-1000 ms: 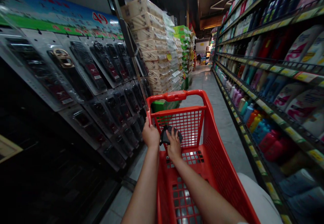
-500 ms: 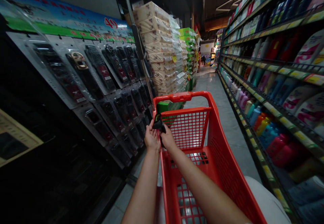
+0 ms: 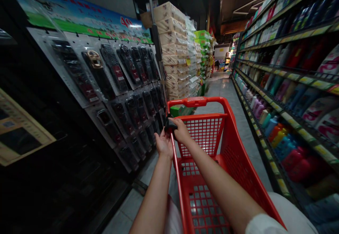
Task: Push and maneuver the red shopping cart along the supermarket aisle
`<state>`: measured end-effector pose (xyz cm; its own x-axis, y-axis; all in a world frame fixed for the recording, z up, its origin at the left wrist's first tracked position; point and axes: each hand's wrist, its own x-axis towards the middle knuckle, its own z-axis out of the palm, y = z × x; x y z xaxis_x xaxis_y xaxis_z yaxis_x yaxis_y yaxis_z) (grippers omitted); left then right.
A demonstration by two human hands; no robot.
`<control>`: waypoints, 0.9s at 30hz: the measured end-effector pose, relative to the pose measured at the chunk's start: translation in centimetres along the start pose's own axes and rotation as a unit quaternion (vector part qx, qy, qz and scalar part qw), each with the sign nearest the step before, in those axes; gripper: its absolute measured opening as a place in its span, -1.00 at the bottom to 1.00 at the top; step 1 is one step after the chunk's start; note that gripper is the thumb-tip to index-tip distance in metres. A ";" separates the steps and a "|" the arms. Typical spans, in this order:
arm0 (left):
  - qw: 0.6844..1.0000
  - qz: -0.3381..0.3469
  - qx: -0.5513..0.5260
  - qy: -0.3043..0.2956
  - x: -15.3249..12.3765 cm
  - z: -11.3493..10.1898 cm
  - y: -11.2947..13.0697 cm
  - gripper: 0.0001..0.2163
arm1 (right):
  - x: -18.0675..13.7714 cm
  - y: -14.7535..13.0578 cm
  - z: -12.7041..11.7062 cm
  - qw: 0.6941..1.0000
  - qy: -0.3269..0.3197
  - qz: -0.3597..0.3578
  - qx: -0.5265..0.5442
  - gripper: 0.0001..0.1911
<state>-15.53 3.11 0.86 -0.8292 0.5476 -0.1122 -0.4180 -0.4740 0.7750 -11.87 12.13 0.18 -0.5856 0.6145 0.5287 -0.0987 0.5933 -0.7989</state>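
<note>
A red shopping cart (image 3: pixel 235 138) stands in front of me, its basket in view below my arms. My right hand (image 3: pixel 182 130) reaches over the cart and grips a black clamp-like piece (image 3: pixel 170 124) at the left rim. A thin pole (image 3: pixel 149 1) with a dark middle section rises from about this spot. My left hand (image 3: pixel 163 143) is just outside the rim, palm up, with its fingers apart near the underside of the black piece. Whether the left fingertips touch it, I cannot tell.
Packaged belts (image 3: pixel 113 66) hang on a display at the left under a blue banner (image 3: pixel 87 18). Stacked tissue packs (image 3: pixel 172 50) stand beyond it. Shelves of bottles (image 3: pixel 280 131) line the right side, and a tiled aisle floor (image 3: pixel 219 85) runs ahead.
The black piece has turned and sits lower against the rim, with my right hand now over its top. My left hand stays palm up beside it. The whole view has shifted slightly.
</note>
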 end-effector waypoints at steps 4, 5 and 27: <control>0.999 -0.021 0.011 -0.035 0.1 0.0 0.2 -0.29 | 0.5 0.5 -1.6 0.998 -0.061 -0.031 -0.012 -0.30; 0.998 -0.027 0.014 -0.048 0.2 -0.1 0.4 -0.27 | -0.2 0.5 -2.1 0.996 -0.081 -0.043 -0.011 -0.29; 0.989 -0.053 -0.094 -0.099 1.0 -0.6 0.4 -0.21 | -11.0 -2.4 -7.2 0.938 -0.312 -0.115 -0.094 -0.37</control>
<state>-16.75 3.05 0.72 -0.6957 0.7167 -0.0489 -0.5760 -0.5158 0.6342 0.61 7.67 -1.68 -0.9290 0.0694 0.3636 -0.1709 0.7909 -0.5877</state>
